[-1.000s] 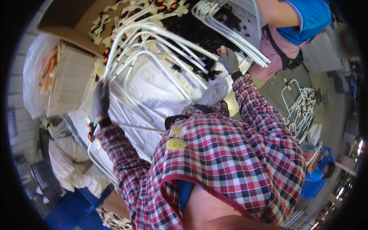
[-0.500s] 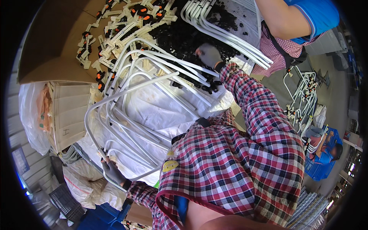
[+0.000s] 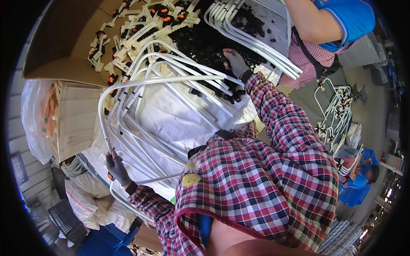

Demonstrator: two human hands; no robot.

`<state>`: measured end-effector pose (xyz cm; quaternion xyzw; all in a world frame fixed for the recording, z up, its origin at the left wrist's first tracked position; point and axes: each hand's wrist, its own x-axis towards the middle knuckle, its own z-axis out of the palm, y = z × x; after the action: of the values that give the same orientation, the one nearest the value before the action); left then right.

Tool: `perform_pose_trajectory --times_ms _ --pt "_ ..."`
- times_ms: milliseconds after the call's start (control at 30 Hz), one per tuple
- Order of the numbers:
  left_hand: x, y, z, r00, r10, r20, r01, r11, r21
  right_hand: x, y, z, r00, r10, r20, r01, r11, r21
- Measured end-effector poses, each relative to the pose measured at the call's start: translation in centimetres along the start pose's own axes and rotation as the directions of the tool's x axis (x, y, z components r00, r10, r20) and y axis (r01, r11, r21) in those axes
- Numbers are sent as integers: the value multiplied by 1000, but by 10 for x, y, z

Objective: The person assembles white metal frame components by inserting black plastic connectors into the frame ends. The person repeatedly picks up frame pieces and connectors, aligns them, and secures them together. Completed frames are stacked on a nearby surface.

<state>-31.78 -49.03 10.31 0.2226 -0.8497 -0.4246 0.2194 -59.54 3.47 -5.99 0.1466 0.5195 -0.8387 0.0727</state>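
Observation:
My left hand point(image 3: 117, 169), in a grey glove with bare fingertips, is closed around a bent white metal tube point(image 3: 171, 79). The tube rises from that hand, curves over, and its free end points right toward my other hand. Above a heap of small black plastic parts point(image 3: 194, 45), my gloved right hand point(image 3: 237, 63) has its fingers curled together. Whatever lies between those fingertips is too small to make out. Under the held tube, several more bent white tubes point(image 3: 179, 91) with small black pieces lie across a white sheet point(image 3: 156, 113).
Cream-coloured clamps with black and orange parts point(image 3: 147, 30) spill from a cardboard box point(image 3: 64, 47) at the far left. More bent tubes point(image 3: 256, 42) lie near a co-worker's arm point(image 3: 316, 25). White sacks point(image 3: 87, 200) stand lower left; assembled frames point(image 3: 337, 106) lie at right.
The held tube has swung up, its free end moving right, and my left hand has risen slightly. My right hand has drawn back from the black parts, its fingertips now showing.

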Motion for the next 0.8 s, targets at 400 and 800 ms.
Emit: perform_pose_trajectory --times_ms 400,800 --pt "-14 -16 -28 991 3 -136 -9 999 -46 -11 39 -7 918 165 361 -342 790 508" --pt "-29 -2 -32 985 20 -171 -28 999 -46 -29 34 36 761 143 632 -118 990 -82"
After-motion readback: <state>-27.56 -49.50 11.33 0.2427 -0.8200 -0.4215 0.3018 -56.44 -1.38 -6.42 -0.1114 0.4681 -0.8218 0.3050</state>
